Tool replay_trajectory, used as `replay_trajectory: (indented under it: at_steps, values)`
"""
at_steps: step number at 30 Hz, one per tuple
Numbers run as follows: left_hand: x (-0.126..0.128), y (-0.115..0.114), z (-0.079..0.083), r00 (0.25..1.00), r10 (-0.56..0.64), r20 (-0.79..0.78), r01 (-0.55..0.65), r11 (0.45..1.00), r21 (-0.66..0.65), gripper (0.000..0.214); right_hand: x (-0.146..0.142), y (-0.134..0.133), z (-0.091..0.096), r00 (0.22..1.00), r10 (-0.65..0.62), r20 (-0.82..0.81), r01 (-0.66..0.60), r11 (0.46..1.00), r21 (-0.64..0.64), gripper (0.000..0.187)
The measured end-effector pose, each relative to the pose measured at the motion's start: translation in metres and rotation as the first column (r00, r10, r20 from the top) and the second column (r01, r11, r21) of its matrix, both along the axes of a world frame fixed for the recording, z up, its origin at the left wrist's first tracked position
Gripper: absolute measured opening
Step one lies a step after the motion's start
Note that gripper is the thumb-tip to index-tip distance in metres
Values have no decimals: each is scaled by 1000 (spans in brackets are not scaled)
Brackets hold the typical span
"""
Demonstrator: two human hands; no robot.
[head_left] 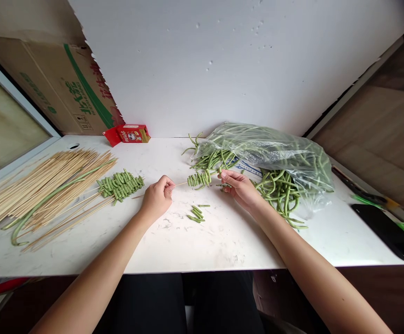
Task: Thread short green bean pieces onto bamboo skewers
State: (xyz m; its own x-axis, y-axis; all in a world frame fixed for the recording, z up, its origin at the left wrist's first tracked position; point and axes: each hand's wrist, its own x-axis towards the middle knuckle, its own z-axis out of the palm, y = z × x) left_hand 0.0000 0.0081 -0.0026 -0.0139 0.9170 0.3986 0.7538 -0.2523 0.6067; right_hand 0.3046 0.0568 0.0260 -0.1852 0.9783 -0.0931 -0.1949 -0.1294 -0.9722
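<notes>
Just above the white tabletop (223, 241), the left hand (157, 197) has its grip pinched on a thin skewer (181, 184), whose threaded bean pieces (199, 179) sit right of it. The right hand (241, 188) pinches a bean piece (220, 172) at the skewer's far end; loose cut pieces (197, 214) lie below, between both grips.

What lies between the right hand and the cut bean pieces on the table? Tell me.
Nothing visible. Bare table separates the right hand from the cut bean pieces; the skewer is held above, farther back.
</notes>
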Motion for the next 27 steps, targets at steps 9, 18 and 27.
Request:
replay_trajectory:
  at_steps: [9, 18, 27]
  values:
    - [-1, 0, 0, 1000, 0, 18, 0, 1000, -10, 8, 0, 1, -2, 1000, -2, -22, 2, 1000, -24, 37]
    - [-1, 1, -1, 1000, -7, 13, 7, 1000, -25, 8, -1, 1, -2, 1000, -1, -15, 0, 1000, -20, 40]
    - [-1, 0, 2, 1000, -2, -19, 1, 999, -38, 9, -1, -2, 2, 999, -41, 22, 41, 999, -5, 40]
